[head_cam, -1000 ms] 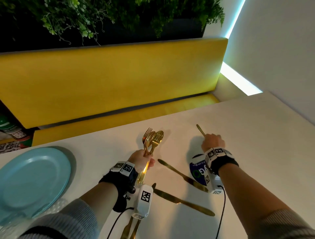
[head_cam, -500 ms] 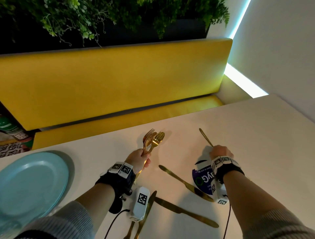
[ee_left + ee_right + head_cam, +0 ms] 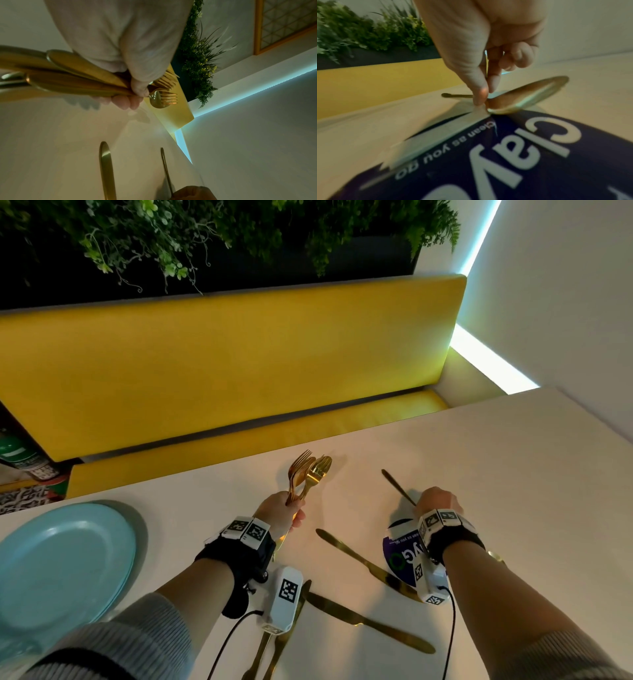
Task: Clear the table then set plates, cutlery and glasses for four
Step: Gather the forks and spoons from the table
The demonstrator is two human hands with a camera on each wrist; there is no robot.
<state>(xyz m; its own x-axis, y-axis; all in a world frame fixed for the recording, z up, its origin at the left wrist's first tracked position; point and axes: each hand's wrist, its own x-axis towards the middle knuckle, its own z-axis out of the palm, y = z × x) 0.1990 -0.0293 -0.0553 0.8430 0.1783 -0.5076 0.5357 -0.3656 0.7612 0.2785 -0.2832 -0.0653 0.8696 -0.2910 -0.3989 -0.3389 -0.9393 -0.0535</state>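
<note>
My head camera looks down and forward across the table (image 3: pixel 513 474) toward the yellow bench (image 3: pixel 222 364) along its far edge. My left wrist view, rolled sideways, sits close behind the left hand (image 3: pixel 120 40), facing that bench and the wall corner. My right wrist view hovers low over the tabletop, close behind the right hand (image 3: pixel 479 40). All three share the bench and tabletop.

knives on table (image 3: pixel 358 561): 2 | spoon in right hand (image 3: pixel 527 97): 1 | blue plates (image 3: pixel 61 563): stack, count unclear
</note>
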